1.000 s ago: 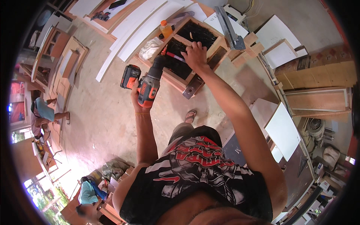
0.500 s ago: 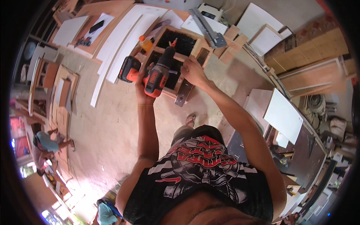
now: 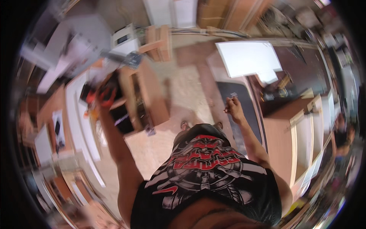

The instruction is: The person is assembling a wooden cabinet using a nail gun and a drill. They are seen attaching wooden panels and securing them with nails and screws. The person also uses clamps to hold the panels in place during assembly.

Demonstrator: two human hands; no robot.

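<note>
My left hand point(image 3: 100, 106) is closed around a black and orange cordless drill point(image 3: 109, 94), smeared by motion. The drill is over a wooden box frame point(image 3: 155, 95) with dark openings, at the left. My right hand point(image 3: 235, 109) is well off to the right, above a dark grey panel point(image 3: 248, 126). Its fingers are pinched together; a small dark bit shows at them, too small to name.
A white board point(image 3: 248, 57) lies beyond the dark panel. A wooden cabinet point(image 3: 280, 141) stands at the right. Wood pieces point(image 3: 159, 44) sit behind the box, and long white boards point(image 3: 78, 103) lie to its left.
My view has turned to the right, so the box and drill appear farther left. My right hand has left the box and moved over the dark panel. The drill stays in my left hand.
</note>
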